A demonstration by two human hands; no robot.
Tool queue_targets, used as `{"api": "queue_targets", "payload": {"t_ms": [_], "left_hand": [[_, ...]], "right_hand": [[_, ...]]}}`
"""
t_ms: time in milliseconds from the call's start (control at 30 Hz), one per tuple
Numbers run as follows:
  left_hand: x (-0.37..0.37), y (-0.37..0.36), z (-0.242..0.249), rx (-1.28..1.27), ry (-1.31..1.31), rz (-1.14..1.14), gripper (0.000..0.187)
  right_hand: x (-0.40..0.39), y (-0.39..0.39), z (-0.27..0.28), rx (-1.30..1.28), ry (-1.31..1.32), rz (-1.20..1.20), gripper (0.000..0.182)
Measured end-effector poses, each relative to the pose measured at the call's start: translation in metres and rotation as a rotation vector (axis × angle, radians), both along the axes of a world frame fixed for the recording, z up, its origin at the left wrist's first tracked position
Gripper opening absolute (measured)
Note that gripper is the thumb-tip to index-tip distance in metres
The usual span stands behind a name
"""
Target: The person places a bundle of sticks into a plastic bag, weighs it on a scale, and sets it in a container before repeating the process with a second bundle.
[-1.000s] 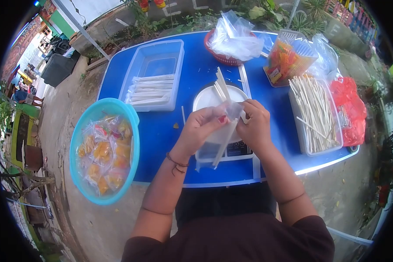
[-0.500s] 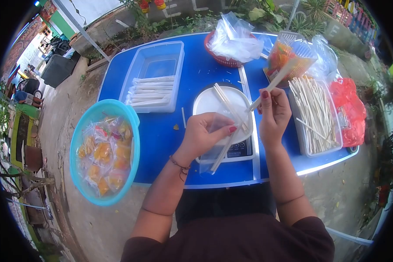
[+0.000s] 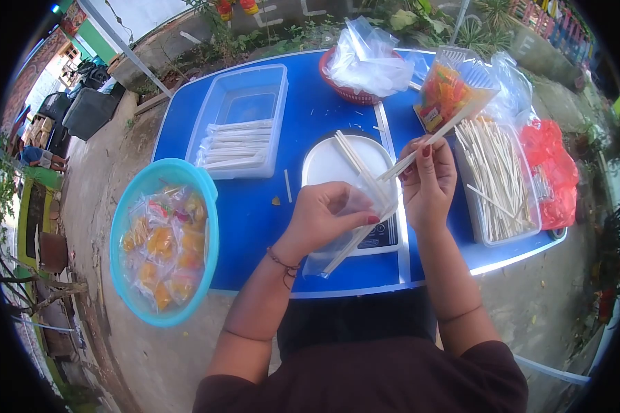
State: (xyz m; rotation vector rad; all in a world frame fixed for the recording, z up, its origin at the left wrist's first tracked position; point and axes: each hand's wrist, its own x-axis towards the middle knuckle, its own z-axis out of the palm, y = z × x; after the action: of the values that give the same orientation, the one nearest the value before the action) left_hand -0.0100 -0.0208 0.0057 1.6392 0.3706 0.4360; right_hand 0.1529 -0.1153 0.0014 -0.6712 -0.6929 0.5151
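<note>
My left hand [image 3: 334, 219] pinches a clear plastic bag [image 3: 317, 263] with pale sticks [image 3: 346, 249] inside, over the front of a white scale [image 3: 344, 164]. More thin sticks [image 3: 352, 153] lie across the scale's plate. My right hand [image 3: 428, 175] is closed round a few long pale sticks [image 3: 450, 124], whose lower ends reach the bag's mouth. To the right stands a clear box full of loose sticks [image 3: 496, 182].
A turquoise basin [image 3: 213, 227] of filled bags is at the left. Behind it is a clear tub [image 3: 280, 117] with packed sticks. At the back are a red basket [image 3: 351, 95] of plastic bags and a container of orange packets [image 3: 446, 93]. A red bag [image 3: 551, 172] lies at the far right.
The sticks in my right hand have moved down and left to the bag's mouth. The bag in my left hand has shifted slightly and tilts more to the left.
</note>
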Motion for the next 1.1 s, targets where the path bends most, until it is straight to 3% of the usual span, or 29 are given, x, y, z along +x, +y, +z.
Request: {"api": "queue_targets", "payload": {"t_ms": [267, 467, 867, 1067, 1100], "left_hand": [[-0.002, -0.001, 0.003, -0.035, -0.033, -0.017, 0.027], [-0.001, 0.002, 0.004, -0.087, -0.039, 0.030, 0.029], [0.000, 0.006, -0.003, -0.144, -0.189, 0.120, 0.019], [0.000, 0.007, -0.003, -0.172, -0.161, 0.066, 0.018], [0.001, 0.007, -0.006, -0.167, -0.151, 0.059, 0.018]], "right_hand": [[-0.006, -0.001, 0.004, -0.138, 0.011, 0.098, 0.015], [-0.006, -0.002, 0.002, -0.236, -0.141, 0.072, 0.017], [-0.002, -0.003, 0.002, -0.257, -0.201, 0.186, 0.010], [-0.015, 0.004, 0.012, -0.243, -0.235, -0.047, 0.038], [-0.008, 0.003, 0.008, -0.273, -0.294, -0.032, 0.056]]}}
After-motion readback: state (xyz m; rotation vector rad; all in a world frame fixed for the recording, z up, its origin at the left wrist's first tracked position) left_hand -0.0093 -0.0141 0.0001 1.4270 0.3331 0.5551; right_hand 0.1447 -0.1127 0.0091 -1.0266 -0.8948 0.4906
